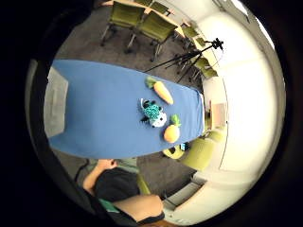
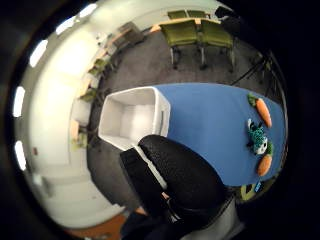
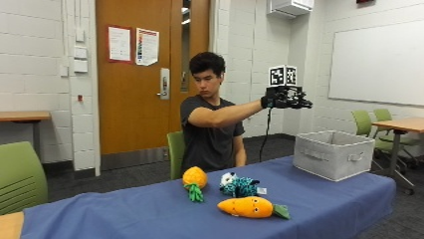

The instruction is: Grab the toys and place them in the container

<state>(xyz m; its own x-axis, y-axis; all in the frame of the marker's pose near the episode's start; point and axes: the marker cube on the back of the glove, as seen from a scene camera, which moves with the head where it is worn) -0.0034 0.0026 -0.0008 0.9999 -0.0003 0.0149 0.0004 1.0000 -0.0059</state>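
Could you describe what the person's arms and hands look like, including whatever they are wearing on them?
The right hand wears a black glove with bulky dark hardware around the fingers. In the thumb side palm view a rounded black textured pad of the glove shows, edged with white plastic. Both arms are bare below the short sleeves of a dark grey T-shirt. The other hand is out of sight behind the table.

In the outside view the desk [image 3: 132,209] is cut off by the lower edge and at the left. The gloved right hand [image 3: 286,98] is raised well above it; its fingers are too small to read. In the thumb side palm view the glove covers one corner of the white container [image 2: 131,118].
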